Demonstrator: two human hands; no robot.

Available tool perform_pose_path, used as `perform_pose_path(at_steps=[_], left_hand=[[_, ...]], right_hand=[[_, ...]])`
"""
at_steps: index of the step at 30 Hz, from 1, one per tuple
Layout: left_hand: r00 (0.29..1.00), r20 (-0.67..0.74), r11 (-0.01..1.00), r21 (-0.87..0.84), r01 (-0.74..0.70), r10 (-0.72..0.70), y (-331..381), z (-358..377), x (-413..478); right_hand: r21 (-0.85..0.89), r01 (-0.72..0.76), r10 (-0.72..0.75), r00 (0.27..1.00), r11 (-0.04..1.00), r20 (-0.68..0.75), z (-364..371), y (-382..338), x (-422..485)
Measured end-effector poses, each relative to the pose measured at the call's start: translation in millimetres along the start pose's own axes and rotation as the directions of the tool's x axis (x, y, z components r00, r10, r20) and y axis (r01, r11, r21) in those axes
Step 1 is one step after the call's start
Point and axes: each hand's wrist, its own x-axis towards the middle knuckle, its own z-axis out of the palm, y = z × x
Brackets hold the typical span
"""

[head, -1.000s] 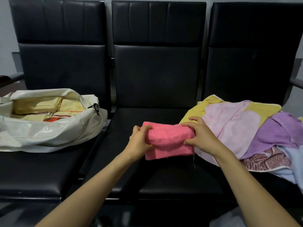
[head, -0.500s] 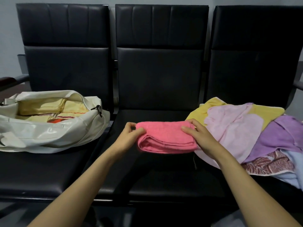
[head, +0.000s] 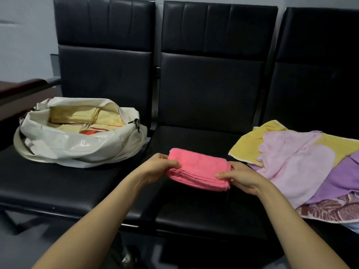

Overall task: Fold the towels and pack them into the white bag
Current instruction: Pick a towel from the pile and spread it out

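1. While you hold the folded pink towel point(head: 196, 167) over the middle seat point(head: 194, 214), your left hand point(head: 155, 168) pinches its left end and your right hand point(head: 241, 178) pinches its right end, thumbs on top. The layers along the near side look stacked but loose, so a slack pinch could let them fan open.
2. If you release one hand to carry it across, the free end may droop and unroll before it reaches the white bag point(head: 64, 147) on the left seat.
3. The bag's mouth gapes but sags, with yellow cloth inside. If you push the towel in at an angle, it could snag on the rim or the zip clip point(head: 137, 123) and crumple.
4. The unfolded towels point(head: 291, 164) heaped on the right seat spread toward its front edge, just beside your right forearm. A careless swing might drag them off.
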Motion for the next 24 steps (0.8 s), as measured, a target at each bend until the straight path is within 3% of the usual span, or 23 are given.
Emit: perform_pose_path(at_steps=[4, 8, 13, 16, 19, 22, 24], left_hand=[[0.973, -0.171, 0.988, 0.050, -0.148, 0.154, 17, -19, -9], [0.900, -0.259, 0.932, 0.185, -0.311, 0.352, 50, -64, -16], [0.721, -0.440, 0.841, 0.364, -0.401, 0.535, 103, -150, -18], [0.603, -0.561, 0.806, 0.531, -0.262, 0.566, 118, -209, -12], [0.513, -0.603, 0.734, 0.674, -0.082, 0.611, 118, -266, -6], [0.505, -0.571, 0.621, 0.779, 0.086, 0.647, 113, -313, 6], [0.510, -0.567, 0.504, 0.820, 0.271, 0.647, 103, -338, 14]], right_hand=[[-0.056, 0.093, -0.098, 0.990, 0.994, -0.098, 25, -22, 19], [-0.204, 0.244, -0.274, 0.952, 0.948, -0.139, 64, -74, 47], [-0.354, 0.422, -0.464, 0.885, 0.835, -0.039, 144, -153, 107], [-0.441, 0.456, -0.509, 0.861, 0.773, -0.003, 202, -195, 150], [-0.433, 0.425, -0.448, 0.892, 0.795, 0.053, 256, -221, 184], [-0.403, 0.361, -0.358, 0.930, 0.841, 0.085, 301, -226, 218], [-0.398, 0.317, -0.313, 0.947, 0.861, 0.077, 326, -220, 235]])
